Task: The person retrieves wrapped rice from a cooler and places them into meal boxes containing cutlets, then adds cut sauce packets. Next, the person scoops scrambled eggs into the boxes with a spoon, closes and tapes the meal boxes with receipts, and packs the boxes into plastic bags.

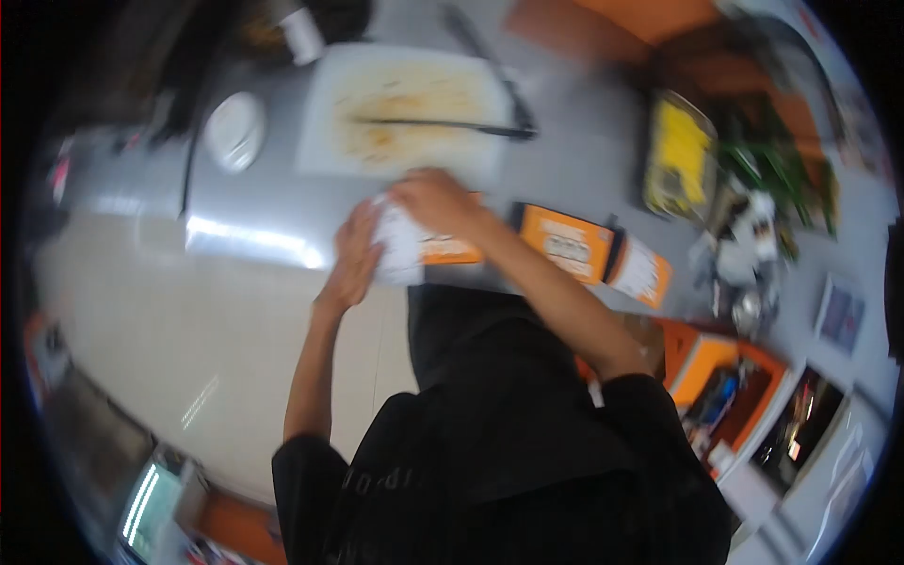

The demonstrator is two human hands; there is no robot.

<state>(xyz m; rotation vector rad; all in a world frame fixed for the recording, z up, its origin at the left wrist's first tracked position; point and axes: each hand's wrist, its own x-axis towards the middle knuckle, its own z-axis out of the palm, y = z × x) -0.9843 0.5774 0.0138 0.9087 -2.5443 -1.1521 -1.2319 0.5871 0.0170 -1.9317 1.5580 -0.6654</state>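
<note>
Head view: near the board [325,122], left hand [354,256] and right hand [435,200], grips unclear, seemingly straighten a packet [399,250], next needing steadied edges.

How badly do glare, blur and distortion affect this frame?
Head view: harsh glare streaks the counter just left of the left hand; the board is blurred and lettering on the orange packets smeared; fisheye distortion bends the surroundings, with dark corners.
</note>
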